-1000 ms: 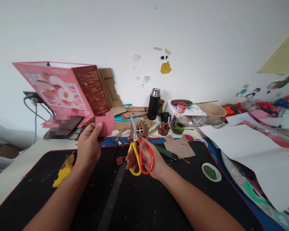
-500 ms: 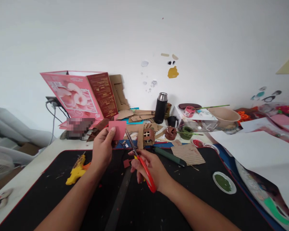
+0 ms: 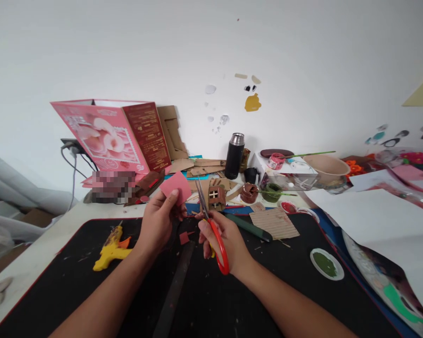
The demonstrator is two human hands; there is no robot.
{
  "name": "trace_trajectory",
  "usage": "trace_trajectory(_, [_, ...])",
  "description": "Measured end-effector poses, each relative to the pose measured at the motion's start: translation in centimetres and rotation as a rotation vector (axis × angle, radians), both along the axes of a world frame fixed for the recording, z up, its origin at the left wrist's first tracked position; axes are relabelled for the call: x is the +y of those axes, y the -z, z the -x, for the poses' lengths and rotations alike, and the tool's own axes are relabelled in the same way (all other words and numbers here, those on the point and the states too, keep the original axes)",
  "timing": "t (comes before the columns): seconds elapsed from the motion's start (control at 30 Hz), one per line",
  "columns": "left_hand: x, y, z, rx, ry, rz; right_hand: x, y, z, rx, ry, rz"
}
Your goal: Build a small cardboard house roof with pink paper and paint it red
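Note:
My left hand (image 3: 159, 221) pinches a small pink-red square of card (image 3: 175, 186) between thumb and fingers, held up over the black mat (image 3: 66, 277). My right hand (image 3: 222, 239) grips scissors (image 3: 211, 220) with red and yellow handles, blades pointing up and slightly apart just right of the card. The blade tips stand close to the card's right edge; I cannot tell if they touch it. A small red scrap (image 3: 184, 238) lies on the mat below my hands, beside a dark metal ruler (image 3: 174, 291).
A yellow glue gun (image 3: 111, 244) lies left on the mat. Behind are a pink box (image 3: 109, 134), cardboard pieces, a small cardboard house (image 3: 216, 197), a black flask (image 3: 234, 155), paint pots, a corrugated card piece (image 3: 273, 223), a green paint lid (image 3: 326, 264) and white paper (image 3: 383, 220).
My left hand tilted the pink card and brought it nearer the scissors. The scissors swung from leaning left to pointing up, close beside the card. The camera shifted slightly.

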State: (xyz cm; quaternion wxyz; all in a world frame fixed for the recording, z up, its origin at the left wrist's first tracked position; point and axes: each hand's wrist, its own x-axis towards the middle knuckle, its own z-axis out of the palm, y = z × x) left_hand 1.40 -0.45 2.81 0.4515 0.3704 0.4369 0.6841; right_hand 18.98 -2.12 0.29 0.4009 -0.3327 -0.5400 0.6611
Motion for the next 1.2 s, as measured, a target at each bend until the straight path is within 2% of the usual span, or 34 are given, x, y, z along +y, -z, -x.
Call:
trace_trajectory(0.17, [-0.47,0.52,-0.03,0.184,0.011,-0.036,-0.16,-0.04,0.12,0.005,-0.016,-0.004])
trace_trajectory(0.33, [-0.65,0.74,-0.03,0.223,0.018,-0.032,-0.27,-0.21,0.07,-0.006,-0.021,-0.001])
trace_trajectory(0.77, [-0.61,0.71,-0.53,0.076,0.051,-0.012,-0.38,-0.23,0.07,-0.037,-0.025,-0.010])
trace_trajectory(0.93, [-0.86,0.23,-0.81,0.055,0.078,0.011,-0.33,-0.20,0.13,-0.045,-0.014,-0.011])
trace_trajectory(1.2, [-0.62,-0.19,-0.81,0.043,0.036,0.003,-0.48,-0.44,0.08,-0.057,-0.015,-0.005])
